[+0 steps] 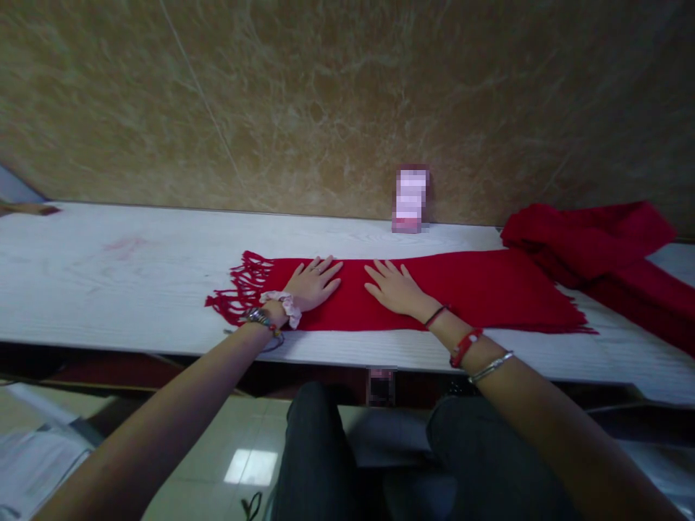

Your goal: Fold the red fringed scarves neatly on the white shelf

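Note:
A red scarf (461, 289) lies flat along the white tabletop, with loose fringe at its left end and more fringe at its right end. Near the left fringe, my left hand (313, 284) rests palm down on the cloth, fingers spread. My right hand (395, 288) also presses flat on the scarf, a short way to the right, its fingers apart. Neither hand grips the fabric. Beyond the right end sits a bunched heap of red cloth (591, 235), partly over the scarf's far right corner.
A phone-like, blurred object (411, 199) leans on the brown marbled wall (326, 108) behind the table (135, 275). At the far left edge lies a brown wooden piece (30, 208). My knees are below the table's front edge.

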Tool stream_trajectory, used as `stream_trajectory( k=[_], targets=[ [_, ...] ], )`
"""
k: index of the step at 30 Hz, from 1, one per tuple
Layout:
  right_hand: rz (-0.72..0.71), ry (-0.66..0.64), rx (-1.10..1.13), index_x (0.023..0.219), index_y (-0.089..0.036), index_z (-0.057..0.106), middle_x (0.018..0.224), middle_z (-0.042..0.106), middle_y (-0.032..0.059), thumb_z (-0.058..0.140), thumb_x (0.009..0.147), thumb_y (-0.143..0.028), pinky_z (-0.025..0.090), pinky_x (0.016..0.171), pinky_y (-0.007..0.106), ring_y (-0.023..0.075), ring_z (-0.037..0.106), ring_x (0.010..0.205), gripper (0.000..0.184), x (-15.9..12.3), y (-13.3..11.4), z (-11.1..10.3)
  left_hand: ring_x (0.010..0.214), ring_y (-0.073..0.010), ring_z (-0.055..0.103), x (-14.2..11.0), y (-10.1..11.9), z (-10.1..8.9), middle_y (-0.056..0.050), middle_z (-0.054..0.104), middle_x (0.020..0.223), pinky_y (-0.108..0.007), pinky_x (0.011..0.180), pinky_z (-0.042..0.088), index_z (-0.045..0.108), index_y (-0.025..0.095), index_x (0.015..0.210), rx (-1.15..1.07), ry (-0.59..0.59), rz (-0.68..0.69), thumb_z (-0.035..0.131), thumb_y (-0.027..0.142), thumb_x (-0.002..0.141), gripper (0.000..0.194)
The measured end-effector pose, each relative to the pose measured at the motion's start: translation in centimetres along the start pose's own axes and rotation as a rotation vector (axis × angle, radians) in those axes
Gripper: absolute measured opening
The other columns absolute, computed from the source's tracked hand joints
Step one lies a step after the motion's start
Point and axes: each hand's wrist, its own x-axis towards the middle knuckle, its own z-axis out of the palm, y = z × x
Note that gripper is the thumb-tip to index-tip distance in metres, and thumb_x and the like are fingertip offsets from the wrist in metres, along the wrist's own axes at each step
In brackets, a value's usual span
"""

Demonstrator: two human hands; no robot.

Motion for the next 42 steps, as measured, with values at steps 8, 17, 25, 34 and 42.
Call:
stream_trajectory(
  k=[8,17,25,34,42],
  targets=[
    [0.224,0.034,-0.14,0.134,-0.003,0.034,0.142,0.026,0.0235,0.029,0.091,-0.035,0.021,0.105,0.044,0.0311,0.022,0.131,0.054,-2.9,5.7,-1.1,0.133,-0.0284,0.017,-0.1,0.4,-0.2,-0.003,0.019,0.147,-0.049,0.104,0.02,0.023,0.027,0.139,0.015,-0.001,-0.067,0.023,0.042,0.092,0.05],
    [-0.134,0.086,0.011,0.136,-0.012,0.034,0.143,0.029,0.0125,0.028,0.09,-0.043,0.02,0.105,0.049,0.0288,0.021,0.132,0.056,-4.1,-2.4,-0.3,0.134,-0.0278,0.012,-0.4,-0.4,-0.4,-0.004,0.014,0.148,-0.049,0.104,0.02,0.027,0.026,0.138,-0.053,0.034,0.016,0.022,0.044,0.092,0.05],
    [-0.114,0.017,0.002,0.136,-0.013,0.032,0.144,0.027,0.0111,0.029,0.089,-0.045,0.019,0.105,0.049,0.0295,0.02,0.132,0.057,-4.2,-2.0,0.3,0.134,-0.0219,0.016,-4.4,-8.6,0.3,-0.007,0.02,0.146,-0.044,0.106,0.016,0.025,0.019,0.139,0.012,-0.014,0.142,0.022,0.034,0.094,0.048],
    [-0.238,0.068,-0.055,0.13,-0.007,0.042,0.14,0.034,0.0157,0.041,0.087,-0.036,0.024,0.105,0.046,0.0289,0.027,0.129,0.052,-5.3,-3.7,-1.6,0.13,-0.0272,0.025,-1.8,-7.0,-3.4,-0.01,0.031,0.141,-0.045,0.103,0.022,0.04,0.02,0.132,0.115,-0.033,0.146,0.034,0.033,0.092,0.042],
    [-0.218,-0.017,-0.091,0.117,-0.011,0.054,0.121,0.056,0.014,0.046,0.083,-0.02,0.044,0.089,0.036,0.024,0.053,0.107,0.036,-6.8,-5.8,-2.3,0.112,-0.0162,0.048,6.2,-1.8,-4.1,-0.009,0.053,0.123,-0.023,0.095,0.033,0.051,0.014,0.12,-0.045,-0.113,0.386,0.048,0.026,0.084,0.038]
  ],
)
